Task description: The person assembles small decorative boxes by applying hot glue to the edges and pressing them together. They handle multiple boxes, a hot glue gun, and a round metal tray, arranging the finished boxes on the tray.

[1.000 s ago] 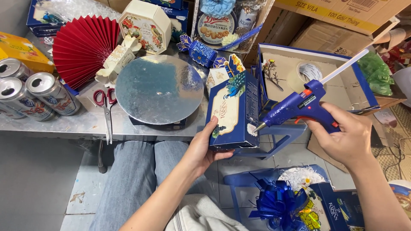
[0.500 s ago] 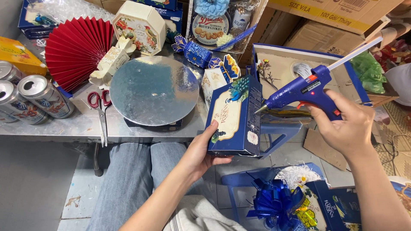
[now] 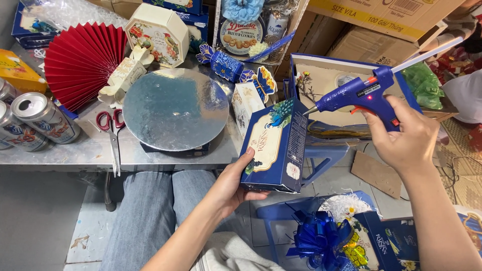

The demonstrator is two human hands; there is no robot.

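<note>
cluttered table (image 3: pixel 65 155), cans (image 3: pixel 30 123) edge-cropped

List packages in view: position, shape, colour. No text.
Blue box: in left hand, upright, cream oval label, peacock.
Glue gun: blue, in right hand.
Octagonal box: table rear, cream, floral.
Cans: table left, silver tops.
Cookie tin: rear centre, round, blue.
Cardboard cartons: upper right, brown.

Blue rectangular box (image 3: pixel 275 145) near table edge; white hexagonal box (image 3: pixel 157 34) behind.
</note>
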